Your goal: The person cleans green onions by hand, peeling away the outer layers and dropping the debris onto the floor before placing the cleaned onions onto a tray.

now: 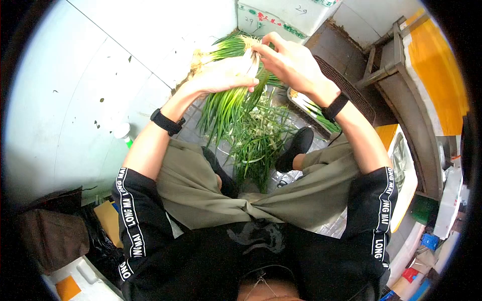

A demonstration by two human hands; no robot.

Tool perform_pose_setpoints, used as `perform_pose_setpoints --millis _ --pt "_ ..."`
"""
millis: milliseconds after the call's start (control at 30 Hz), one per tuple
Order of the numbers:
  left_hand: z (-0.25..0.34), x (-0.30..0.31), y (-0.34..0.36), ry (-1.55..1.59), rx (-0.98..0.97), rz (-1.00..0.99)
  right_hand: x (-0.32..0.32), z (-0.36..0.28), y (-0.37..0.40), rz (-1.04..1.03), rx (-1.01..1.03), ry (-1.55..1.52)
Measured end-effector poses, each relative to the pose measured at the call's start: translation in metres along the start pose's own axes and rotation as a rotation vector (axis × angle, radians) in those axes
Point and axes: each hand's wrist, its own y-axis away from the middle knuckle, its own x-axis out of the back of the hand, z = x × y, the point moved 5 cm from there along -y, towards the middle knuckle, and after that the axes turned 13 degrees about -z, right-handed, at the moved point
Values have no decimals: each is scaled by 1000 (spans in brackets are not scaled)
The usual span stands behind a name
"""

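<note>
Near the top middle, my left hand [223, 75] is closed around the white stems of some green onions [226, 103], whose green leaves hang down below it. My right hand [288, 60] is closed, its thumb and fingertips pinched at the pale root end of the held stems. Behind the hands lies a bundle of green onions [228, 47] with yellowish roots. On the floor between my feet is a loose heap of green leaves and peelings [256, 140].
White foam boxes [273, 22] stand at the top. Right of the heap, a tray [314, 113] holds more green onions beside a dark woven basket [346, 83]. A metal-framed table [396, 75] is at the right, a white bottle [122, 131] at the left wall.
</note>
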Motion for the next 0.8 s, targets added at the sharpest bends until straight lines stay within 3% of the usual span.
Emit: perform_pose_setpoints --millis 267,500,600,700,800 --pt "3 0 -1 59 7 -12 -7 -9 2 17 126 415" --pt "-9 -2 -3 6 36 -22 -8 -10 -5 -17 147 418" --pt "-6 -6 -2 10 76 -12 -9 -6 -10 -23 93 303" --pt "-7 -14 -3 -175 90 -56 -1 5 -16 47 -43 117" --pt "-21 -18 -7 -209 43 -29 12 27 -9 245 -219 -95"
